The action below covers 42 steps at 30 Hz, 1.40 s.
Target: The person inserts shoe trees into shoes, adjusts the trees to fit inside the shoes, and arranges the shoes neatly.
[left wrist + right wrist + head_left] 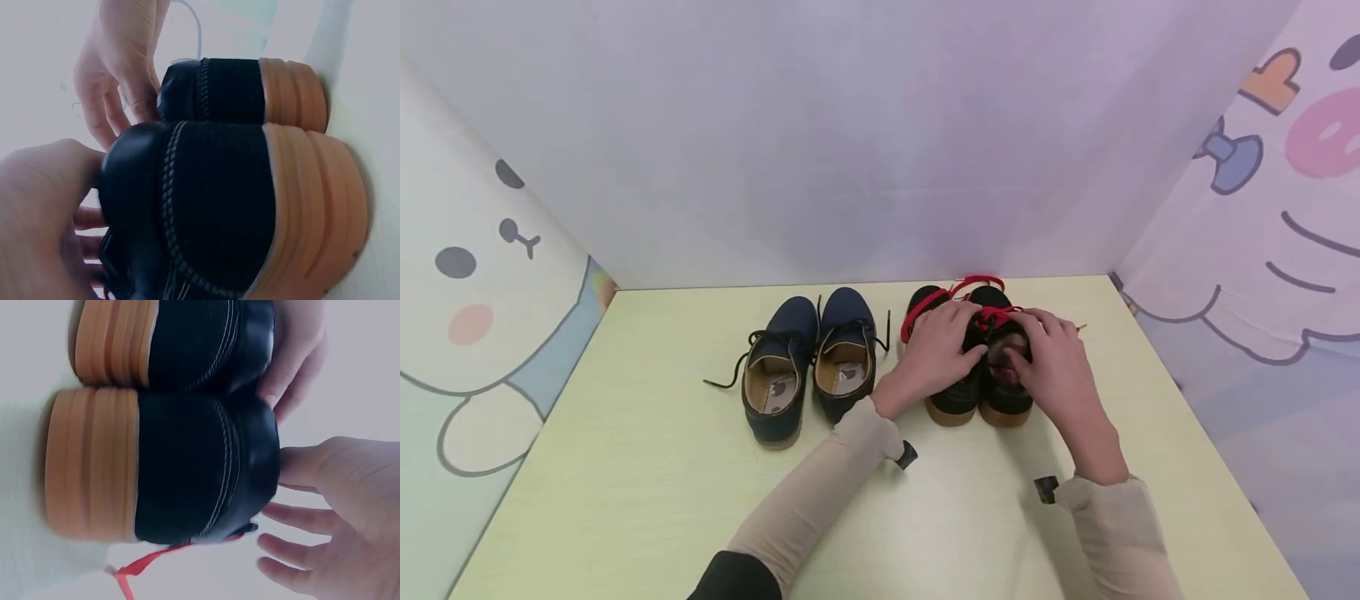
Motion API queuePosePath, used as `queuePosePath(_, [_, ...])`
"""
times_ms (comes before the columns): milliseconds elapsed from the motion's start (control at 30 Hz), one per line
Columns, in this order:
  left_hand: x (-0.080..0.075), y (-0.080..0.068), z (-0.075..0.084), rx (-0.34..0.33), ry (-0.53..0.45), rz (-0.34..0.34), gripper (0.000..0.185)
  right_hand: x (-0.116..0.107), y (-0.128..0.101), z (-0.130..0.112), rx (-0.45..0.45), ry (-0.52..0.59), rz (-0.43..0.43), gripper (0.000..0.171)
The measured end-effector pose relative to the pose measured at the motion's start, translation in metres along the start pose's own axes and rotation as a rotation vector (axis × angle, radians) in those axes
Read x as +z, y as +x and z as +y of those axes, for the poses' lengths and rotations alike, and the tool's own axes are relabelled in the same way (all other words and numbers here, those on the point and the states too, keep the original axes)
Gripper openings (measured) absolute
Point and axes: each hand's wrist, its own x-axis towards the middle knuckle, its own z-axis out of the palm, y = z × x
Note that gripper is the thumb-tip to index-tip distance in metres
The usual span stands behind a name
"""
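Observation:
A pair of black shoes with red laces and tan soles stands right of centre on the table, toes pointing away. The left hand (936, 350) reaches over the left black shoe (953, 398), its fingertips by the red laces (997, 315) of the right black shoe (1006, 400). From the other side, the right hand (1052, 354) reaches to the same laces, thumb beside the shoe's opening. Thumb and forefinger stand apart on both hands. In the right wrist view the fingers (294, 515) look loosely spread; the shoe hides the contact with the laces.
Left of the black pair stand two navy shoes, one (778, 367) with a dark lace (726, 379) trailing on the table, the other (846, 350) beside it. A pale backdrop (850, 167) rises behind the table (625, 467), with cartoon-printed cloth on both sides.

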Motion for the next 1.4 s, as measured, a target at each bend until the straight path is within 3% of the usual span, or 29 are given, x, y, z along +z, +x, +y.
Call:
queuePosePath(233, [0.006, 0.010, 0.016, -0.042, 0.130, -0.061, 0.068, -0.002, 0.003, 0.012, 0.055, 0.105, -0.130, 0.058])
queuePosePath(500, [0.017, 0.021, 0.030, -0.124, 0.264, -0.067, 0.065, 0.007, 0.006, 0.025, 0.057, 0.120, -0.085, 0.050])
queuePosePath(1000, [0.021, 0.026, 0.039, -0.172, 0.307, -0.037, 0.035, 0.013, 0.011, 0.025, 0.056, 0.098, -0.026, 0.034])
queuePosePath(1400, [0.019, 0.022, 0.038, -0.160, 0.289, -0.032, 0.040, 0.016, 0.003, 0.022, 0.101, 0.129, 0.001, 0.041])
